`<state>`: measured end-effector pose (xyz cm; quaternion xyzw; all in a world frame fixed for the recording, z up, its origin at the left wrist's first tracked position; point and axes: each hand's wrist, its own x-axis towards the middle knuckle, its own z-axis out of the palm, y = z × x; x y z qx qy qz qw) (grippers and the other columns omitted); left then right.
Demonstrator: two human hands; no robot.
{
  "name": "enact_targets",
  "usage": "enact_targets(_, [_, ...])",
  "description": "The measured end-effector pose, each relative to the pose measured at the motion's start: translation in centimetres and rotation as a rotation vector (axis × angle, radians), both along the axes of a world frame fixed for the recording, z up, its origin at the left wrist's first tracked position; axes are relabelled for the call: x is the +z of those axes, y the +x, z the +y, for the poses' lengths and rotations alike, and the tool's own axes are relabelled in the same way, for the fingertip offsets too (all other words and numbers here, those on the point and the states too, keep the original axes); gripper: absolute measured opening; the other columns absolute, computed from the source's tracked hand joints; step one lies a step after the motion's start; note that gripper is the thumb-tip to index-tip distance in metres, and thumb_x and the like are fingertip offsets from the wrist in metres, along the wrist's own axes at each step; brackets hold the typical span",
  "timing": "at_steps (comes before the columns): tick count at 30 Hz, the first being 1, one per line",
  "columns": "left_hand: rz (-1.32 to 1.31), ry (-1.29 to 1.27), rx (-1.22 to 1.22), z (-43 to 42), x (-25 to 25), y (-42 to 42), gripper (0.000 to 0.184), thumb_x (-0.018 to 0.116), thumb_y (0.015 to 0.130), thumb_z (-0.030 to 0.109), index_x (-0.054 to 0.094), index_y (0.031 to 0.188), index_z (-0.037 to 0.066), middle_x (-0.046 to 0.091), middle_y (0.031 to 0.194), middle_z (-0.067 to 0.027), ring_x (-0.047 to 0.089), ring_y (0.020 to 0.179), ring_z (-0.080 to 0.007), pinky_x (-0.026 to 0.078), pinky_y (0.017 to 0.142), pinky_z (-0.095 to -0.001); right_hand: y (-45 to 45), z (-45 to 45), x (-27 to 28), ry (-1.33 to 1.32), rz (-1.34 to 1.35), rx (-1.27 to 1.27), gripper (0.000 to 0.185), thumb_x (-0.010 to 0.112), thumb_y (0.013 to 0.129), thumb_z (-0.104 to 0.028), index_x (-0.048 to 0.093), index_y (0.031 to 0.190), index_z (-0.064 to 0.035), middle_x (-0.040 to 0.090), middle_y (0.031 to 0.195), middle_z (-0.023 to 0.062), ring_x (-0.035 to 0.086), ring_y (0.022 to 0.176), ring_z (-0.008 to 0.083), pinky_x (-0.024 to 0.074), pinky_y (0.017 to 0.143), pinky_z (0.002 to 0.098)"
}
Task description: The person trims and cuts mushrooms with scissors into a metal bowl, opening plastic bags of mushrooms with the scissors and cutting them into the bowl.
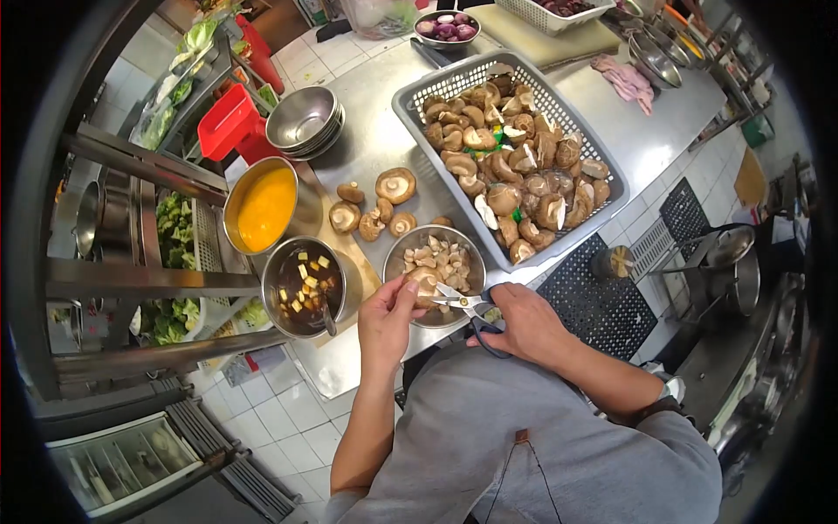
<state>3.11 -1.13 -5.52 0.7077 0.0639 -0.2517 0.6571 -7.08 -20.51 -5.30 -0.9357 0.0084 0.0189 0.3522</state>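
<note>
Steel scissors (pixel 471 302) with dark handles are in the right hand (pixel 525 320), whose fingers are closed around the handles; the left hand (pixel 389 310) pinches one brown mushroom (pixel 422 283) between thumb and fingers, and this mushroom is above the near edge of a metal bowl (pixel 477 259); the scissor blades reach its pale underside, but I cannot tell if they cut into it.

Inside the bowl lie many small pale mushroom pieces (pixel 436 255); just beyond, several loose mushrooms (pixel 395 185) lie between the bowl and the stacked bowls (pixel 305 122); to their right, a grey basket (pixel 618 188) full of brown mushrooms stands on the shiny metal surface (pixel 653 150); to the left are two pots, one with orange liquid (pixel 266 210), and the nearer one with dark liquid and yellow cubes (pixel 312 282).
</note>
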Motion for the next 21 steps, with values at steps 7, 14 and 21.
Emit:
enact_targets(7, [-0.019,0.008,0.025,-0.2,-1.5,-1.3,0.034,0.058,0.094,0.022,0.062,0.110,-0.007,0.066,0.089,-0.0079,0.062,0.073,-0.0107,0.055,0.065,-0.0231,0.3,0.3,-2.1,-0.009,0.161,0.043,0.048,0.076,0.071,-0.039,0.053,0.083,0.0020,0.059,0.080,0.0165,0.061,0.081,0.0348,0.0491,0.072,0.0422])
enact_targets(14, [0.031,0.080,0.035,0.0,-2.0,-1.1,0.034,0.058,0.094,0.022,0.063,0.109,-0.007,0.066,0.087,-0.0084,0.062,0.071,-0.0110,0.055,0.063,-0.0232,-0.3,1.0,-3.9,0.064,0.128,-0.033,0.050,0.078,0.068,-0.045,0.054,0.072,-0.0013,0.060,0.068,0.0164,0.061,0.067,0.0365,0.0479,0.062,0.0428])
enact_targets(21, [-0.028,0.173,-0.006,0.5,-2.6,-1.0,0.034,0.059,0.093,0.020,0.063,0.108,-0.009,0.067,0.089,-0.0118,0.064,0.074,-0.0134,0.056,0.062,-0.0242,-0.4,0.8,-4.6,0.272,0.371,-0.045,0.053,0.074,0.072,-0.049,0.062,0.083,0.0012,0.062,0.070,0.0129,0.061,0.062,0.0278,0.0488,0.060,0.0375])
